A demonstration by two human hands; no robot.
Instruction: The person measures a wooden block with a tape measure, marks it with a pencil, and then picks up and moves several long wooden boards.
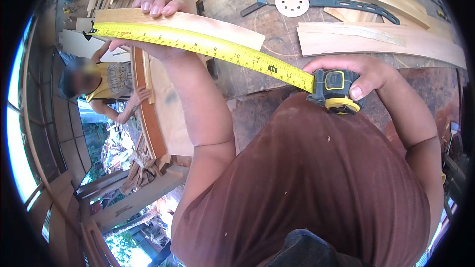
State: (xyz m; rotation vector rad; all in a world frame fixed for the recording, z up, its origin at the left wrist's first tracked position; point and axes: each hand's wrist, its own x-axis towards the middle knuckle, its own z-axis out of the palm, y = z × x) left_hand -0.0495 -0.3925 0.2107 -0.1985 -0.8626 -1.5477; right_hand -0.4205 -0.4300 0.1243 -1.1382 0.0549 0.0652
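Note:
My left hand (159,7) is wrapped round a light wooden board (213,25), fingers over its far edge and thumb on the near side. Along the board's near edge runs a yellow measuring tape blade (225,52), its black end hook at the board's left end. The blade continues past the board's right end to a black and yellow tape measure (336,86). Closed around that case is my right hand (373,76), its thumb on the case's right side. The part of the blade near my left palm lies above my wrist.
Curved wooden pieces (356,39) lie on the worn workbench (277,86) at the right. Behind them are a white sanding disc (292,2), a black strap (346,3) and a cord. At the left, another person (111,79) rests a hand on a long board (148,113).

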